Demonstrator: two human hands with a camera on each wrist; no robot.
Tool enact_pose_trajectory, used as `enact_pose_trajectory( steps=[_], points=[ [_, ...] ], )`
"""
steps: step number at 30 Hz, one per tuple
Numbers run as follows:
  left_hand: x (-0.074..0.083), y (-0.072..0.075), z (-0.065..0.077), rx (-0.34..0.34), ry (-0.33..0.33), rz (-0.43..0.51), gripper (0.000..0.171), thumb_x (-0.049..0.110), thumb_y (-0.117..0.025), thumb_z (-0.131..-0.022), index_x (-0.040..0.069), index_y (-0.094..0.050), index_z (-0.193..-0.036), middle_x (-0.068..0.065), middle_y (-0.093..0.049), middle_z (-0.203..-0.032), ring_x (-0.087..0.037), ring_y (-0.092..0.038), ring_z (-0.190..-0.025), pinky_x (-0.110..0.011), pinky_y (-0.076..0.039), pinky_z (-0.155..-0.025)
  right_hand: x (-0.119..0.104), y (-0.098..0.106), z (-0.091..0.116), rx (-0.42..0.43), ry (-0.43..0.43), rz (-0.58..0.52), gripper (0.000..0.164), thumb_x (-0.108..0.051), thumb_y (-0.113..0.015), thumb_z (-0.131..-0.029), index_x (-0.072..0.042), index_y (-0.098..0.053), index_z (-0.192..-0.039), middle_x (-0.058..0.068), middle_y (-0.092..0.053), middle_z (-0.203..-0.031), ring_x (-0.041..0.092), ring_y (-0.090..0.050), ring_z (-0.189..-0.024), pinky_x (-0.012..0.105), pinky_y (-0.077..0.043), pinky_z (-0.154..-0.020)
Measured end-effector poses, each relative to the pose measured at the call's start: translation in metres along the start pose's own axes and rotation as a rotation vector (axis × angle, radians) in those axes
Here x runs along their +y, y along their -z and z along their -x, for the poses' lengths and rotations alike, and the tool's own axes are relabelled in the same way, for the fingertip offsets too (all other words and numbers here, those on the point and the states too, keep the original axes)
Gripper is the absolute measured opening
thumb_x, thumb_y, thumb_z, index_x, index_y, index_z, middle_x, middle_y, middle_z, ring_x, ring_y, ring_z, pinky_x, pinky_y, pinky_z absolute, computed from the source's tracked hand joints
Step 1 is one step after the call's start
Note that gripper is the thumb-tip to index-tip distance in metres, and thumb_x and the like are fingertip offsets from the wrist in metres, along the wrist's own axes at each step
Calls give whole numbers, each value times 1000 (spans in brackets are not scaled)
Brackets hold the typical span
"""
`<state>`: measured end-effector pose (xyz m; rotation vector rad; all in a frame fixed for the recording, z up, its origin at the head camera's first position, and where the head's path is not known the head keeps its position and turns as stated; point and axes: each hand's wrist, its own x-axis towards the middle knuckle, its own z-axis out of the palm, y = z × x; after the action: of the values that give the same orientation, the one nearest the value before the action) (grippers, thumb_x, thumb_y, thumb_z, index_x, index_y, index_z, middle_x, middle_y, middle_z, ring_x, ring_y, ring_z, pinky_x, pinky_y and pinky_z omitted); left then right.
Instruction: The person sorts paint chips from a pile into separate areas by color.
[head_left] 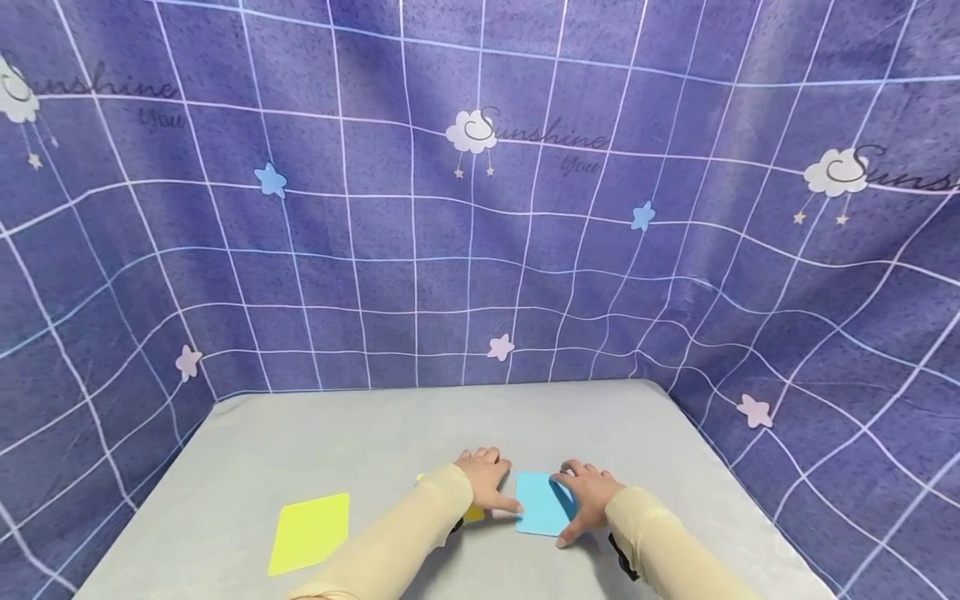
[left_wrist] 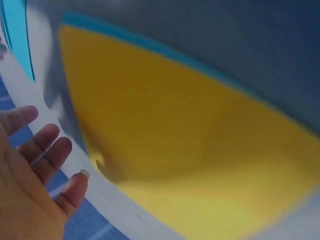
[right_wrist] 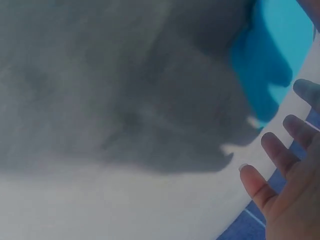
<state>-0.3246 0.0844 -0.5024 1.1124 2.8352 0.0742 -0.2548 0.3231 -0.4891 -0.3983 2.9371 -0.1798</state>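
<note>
A light blue square sheet (head_left: 542,504) lies flat on the pale table between the two hands. My left hand (head_left: 484,479) is to its left, fingers spread, with the thumb tip at the sheet's left edge. At its right side, my right hand (head_left: 589,498) spreads fingers and thumb along the edge; whether they touch is unclear. Beneath the left wrist, a yellow sheet (left_wrist: 175,130) is partly hidden in the head view. The left wrist view shows a thin blue strip along one of its edges. Neither hand is seen gripping anything.
Another yellow sheet (head_left: 311,533) lies flat further left on the pale grey tabletop (head_left: 405,425). Behind and beside the table hangs a purple-blue curtain (head_left: 420,283) with grid lines, stars and clouds.
</note>
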Motion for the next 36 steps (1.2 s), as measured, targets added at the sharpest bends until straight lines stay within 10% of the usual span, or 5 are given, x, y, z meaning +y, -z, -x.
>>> enact_pose_trajectory(
  steps=[17, 27, 36],
  points=[
    [-71, 22, 52, 51, 200, -14, 36, 26, -53, -105, 9, -63, -136, -10, -57, -125, -29, -52, -122, -49, -42, -105, -73, -2, -58, 27, 167, 65, 100, -62, -91, -66, -12, -57, -146, 15, -50, -145, 37, -50, -131, 60, -40, -107],
    [-76, 20, 70, -33, 193, 15, 102, 74, -80, -71, 5, -57, -144, -14, -59, -139, -32, -53, -131, -49, -44, -108, -118, -5, -78, 23, 245, 98, 111, -63, -92, -62, -9, -51, -150, 15, -49, -151, 33, -47, -138, 59, -40, -108],
    [-71, 13, 73, -31, 165, -62, 104, 72, -87, -62, 8, -61, -139, -7, -60, -126, -23, -56, -118, -42, -48, -101, -141, -17, -93, -18, 223, 39, 108, -56, -95, -63, -12, -50, -151, 9, -47, -155, 27, -48, -138, 59, -40, -109]
  ],
)
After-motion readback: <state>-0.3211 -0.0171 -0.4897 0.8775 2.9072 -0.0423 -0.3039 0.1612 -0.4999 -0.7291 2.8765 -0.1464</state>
